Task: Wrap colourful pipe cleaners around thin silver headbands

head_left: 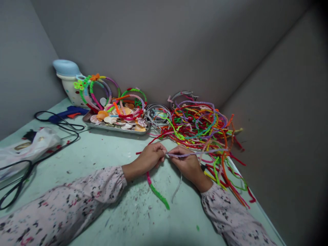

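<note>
One lavender stem [207,152], long axis pointing rightward, pinched by left hand [153,155], right hand [186,164].

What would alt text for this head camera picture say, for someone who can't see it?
Two hands, left and right, pinch a fuzzy lavender stem above a pale green table. Behind are a metal tray of shells and a tangled pile of colorful fuzzy stems.

Shells [110,119] in tray [118,129] — glue gun [67,114] left, stems [202,123] right
</note>
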The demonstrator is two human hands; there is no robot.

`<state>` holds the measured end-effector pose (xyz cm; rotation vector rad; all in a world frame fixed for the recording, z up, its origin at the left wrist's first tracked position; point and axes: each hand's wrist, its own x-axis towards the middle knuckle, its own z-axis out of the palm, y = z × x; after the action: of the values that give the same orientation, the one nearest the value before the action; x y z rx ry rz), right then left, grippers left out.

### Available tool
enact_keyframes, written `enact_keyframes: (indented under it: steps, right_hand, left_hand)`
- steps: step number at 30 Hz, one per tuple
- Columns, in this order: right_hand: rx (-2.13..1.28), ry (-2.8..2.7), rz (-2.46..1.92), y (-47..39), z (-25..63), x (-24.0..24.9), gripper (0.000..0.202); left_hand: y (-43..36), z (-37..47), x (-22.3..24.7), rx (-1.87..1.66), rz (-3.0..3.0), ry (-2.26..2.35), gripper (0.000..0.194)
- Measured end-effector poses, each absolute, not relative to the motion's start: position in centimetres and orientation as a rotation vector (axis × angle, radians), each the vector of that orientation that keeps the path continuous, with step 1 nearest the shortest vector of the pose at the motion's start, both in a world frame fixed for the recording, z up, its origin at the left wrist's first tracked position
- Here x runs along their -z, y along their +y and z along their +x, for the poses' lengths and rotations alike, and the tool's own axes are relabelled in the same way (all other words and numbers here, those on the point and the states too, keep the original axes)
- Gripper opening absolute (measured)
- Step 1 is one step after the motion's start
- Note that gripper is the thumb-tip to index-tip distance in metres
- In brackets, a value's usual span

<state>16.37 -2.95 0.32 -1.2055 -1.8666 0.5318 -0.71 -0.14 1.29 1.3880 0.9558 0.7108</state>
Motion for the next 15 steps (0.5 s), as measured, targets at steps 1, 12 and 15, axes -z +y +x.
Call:
enact_keyframes:
  steps: [1,12,15]
  right_hand:
    - [-0.498,-1.904,-1.194,-2.97,16.45,-0.39,0.009]
    - [-0.276,-2.131,-1.074,-3.32,16.97,-0.45,0.016]
    - [-0.307,-2.095,-1.080,-3.36,16.96,-0.21,0.019]
  left_hand:
    - [-0.15,-0.70,-1.26,-0.706,1.383,0.954,0.009]
    - [-0.25,-0.57,-1.81,-0.697,1.345,0.955,0.006]
    - [-0.15,-0.58,-1.58,-0.700,1.357,0.958,0.007]
